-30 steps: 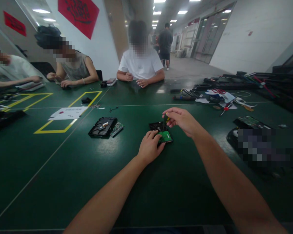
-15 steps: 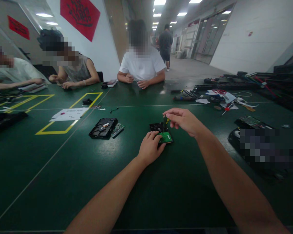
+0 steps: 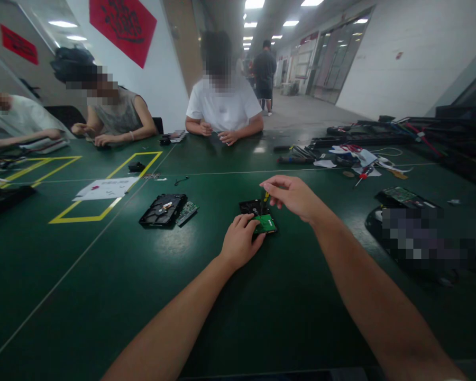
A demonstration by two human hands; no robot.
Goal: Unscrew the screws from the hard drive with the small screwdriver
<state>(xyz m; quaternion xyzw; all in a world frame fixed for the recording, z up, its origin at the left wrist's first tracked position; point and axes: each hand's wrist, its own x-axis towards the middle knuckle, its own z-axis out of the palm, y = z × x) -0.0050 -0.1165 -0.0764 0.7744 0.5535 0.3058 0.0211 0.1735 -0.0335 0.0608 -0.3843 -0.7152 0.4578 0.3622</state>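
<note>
A black hard drive (image 3: 249,207) with a green circuit board (image 3: 267,224) on its near end lies on the table in front of me. My left hand (image 3: 240,239) grips it from the near left, fingers over the board's edge and thumb at the near side. In my right hand (image 3: 291,194) a screwdriver (image 3: 266,197) with a yellow and dark handle is pinched between thumb and fingers. It stands nearly upright, shaft down towards the board; whether its tip sits in a screw is too small to tell.
To the left lie another hard drive (image 3: 163,209) and a loose circuit board (image 3: 187,212). A paper sheet (image 3: 103,188) lies within yellow tape. On the right are a red-handled screwdriver (image 3: 364,175), cables and another drive (image 3: 408,197). Across the table sits a person (image 3: 224,106).
The whole view has shifted slightly, so things appear a little further left. My left hand stays on the hard drive, and my right hand still holds the screwdriver over the board.
</note>
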